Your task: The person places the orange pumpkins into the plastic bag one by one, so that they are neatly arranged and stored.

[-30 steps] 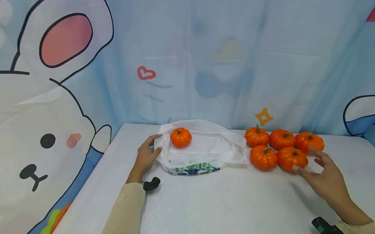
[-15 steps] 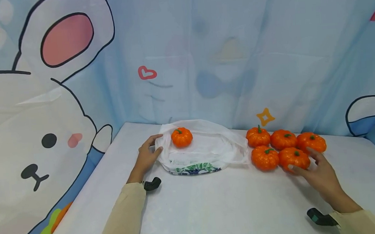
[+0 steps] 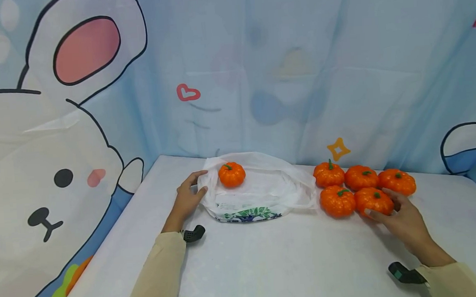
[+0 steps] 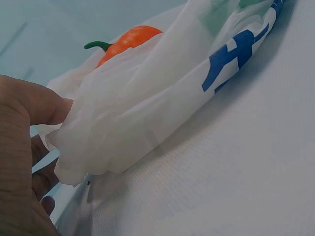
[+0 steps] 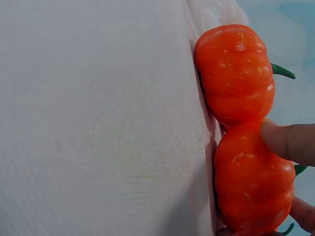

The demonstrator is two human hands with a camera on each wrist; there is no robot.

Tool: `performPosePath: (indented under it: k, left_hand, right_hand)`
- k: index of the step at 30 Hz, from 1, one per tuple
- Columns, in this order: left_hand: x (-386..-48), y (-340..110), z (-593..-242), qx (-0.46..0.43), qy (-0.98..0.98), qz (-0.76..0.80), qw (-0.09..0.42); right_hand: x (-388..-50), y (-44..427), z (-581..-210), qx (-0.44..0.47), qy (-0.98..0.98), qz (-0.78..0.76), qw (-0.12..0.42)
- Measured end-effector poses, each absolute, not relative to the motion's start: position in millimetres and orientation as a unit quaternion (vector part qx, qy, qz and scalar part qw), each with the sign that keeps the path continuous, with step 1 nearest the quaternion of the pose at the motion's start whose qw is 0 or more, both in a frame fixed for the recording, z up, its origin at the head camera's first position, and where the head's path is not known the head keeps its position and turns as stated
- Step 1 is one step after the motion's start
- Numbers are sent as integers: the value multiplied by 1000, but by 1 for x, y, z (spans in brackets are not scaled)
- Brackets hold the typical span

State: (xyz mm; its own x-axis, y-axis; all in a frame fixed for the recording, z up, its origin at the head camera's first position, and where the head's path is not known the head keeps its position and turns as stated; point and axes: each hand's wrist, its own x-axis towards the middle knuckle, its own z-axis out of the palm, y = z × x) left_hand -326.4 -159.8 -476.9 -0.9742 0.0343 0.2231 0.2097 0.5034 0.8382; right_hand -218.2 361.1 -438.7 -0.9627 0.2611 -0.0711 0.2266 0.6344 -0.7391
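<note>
A white plastic bag (image 3: 266, 190) with a green and blue print lies flat at the table's back, its mouth spread. One small orange pumpkin (image 3: 232, 174) with a green stem sits in the bag's left part. At the bag's left edge my left hand (image 3: 186, 199) pinches the thin plastic, the thumb on the near side in the left wrist view. My right hand (image 3: 407, 224) grips the front right pumpkin (image 3: 371, 202) of a group; its thumb presses one side and the fingers reach round the other. The right wrist view shows another pumpkin (image 5: 236, 73) touching it.
Several more pumpkins (image 3: 337, 201) stand close together in two rows right of the bag. White cloth covers the table (image 3: 287, 264). A blue curtain (image 3: 232, 66) with cartoon prints hangs behind and to the left.
My right hand has moved slightly left and forward, and its thumb and fingers have closed in on the front right pumpkin. The left hand stays at the bag's edge.
</note>
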Motion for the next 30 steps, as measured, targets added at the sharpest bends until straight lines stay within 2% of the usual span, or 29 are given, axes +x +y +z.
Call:
performPosePath:
  k: [30]
  left_hand:
    - [-327, -161, -476, -80, -866, -484, 92]
  right_hand:
    - [-210, 362, -436, -128, -929, 338, 74]
